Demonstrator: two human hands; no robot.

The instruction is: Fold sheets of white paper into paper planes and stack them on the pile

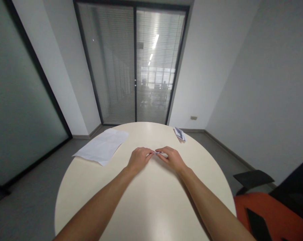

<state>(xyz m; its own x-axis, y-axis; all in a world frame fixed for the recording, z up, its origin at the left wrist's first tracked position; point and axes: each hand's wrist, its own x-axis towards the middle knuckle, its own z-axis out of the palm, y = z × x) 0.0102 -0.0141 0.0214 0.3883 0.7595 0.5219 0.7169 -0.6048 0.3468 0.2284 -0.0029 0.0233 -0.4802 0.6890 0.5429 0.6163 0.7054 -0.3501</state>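
Note:
Above the middle of the table, my left hand [140, 158] and my right hand [171, 158] come close together with fingers pinched. Between them is a small, thin piece of folded paper [156, 152], seen almost edge-on, pale with darker marks. Each hand grips one end of it between thumb and fingers, which cover most of it. Both forearms reach in from the bottom of the view.
A large white sheet [103, 145] lies at the table's left, overhanging the edge. Near the back right edge rests a folded printed paper [180, 134]. The round cream table [151, 204] has an orange chair [269, 214] at its right. Glass doors [135, 63] stand behind.

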